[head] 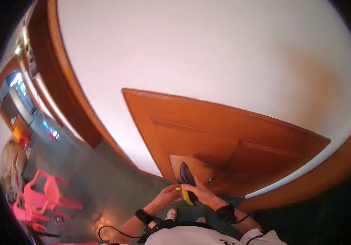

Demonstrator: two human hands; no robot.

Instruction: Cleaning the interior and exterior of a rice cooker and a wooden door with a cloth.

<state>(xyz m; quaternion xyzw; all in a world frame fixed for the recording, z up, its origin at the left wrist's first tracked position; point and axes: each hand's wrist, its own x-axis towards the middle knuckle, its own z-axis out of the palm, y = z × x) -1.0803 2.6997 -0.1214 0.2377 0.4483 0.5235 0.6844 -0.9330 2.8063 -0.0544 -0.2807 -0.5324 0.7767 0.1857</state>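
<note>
My right hand (201,191) holds a dark, pointed item (187,176), perhaps a shoe or folded cloth; the picture does not settle which. A yellow strip or cloth (187,197) hangs below the fingers, against the dark item. Close by on the left, my left hand (171,194) pinches the yellow piece near its upper end. Both wrists wear black bands, with a cable at each. Just beyond the hands stands a low wooden cabinet (175,122), with a ridged, lighter panel (184,159) on it.
Behind the cabinet rises a white wall (194,46). Pink plastic chairs (45,193) stand at the left on the dark floor (102,171). Farther off are a covered bulky item (11,156) and an arched doorway (16,92). My shoes (171,214) show below my hands.
</note>
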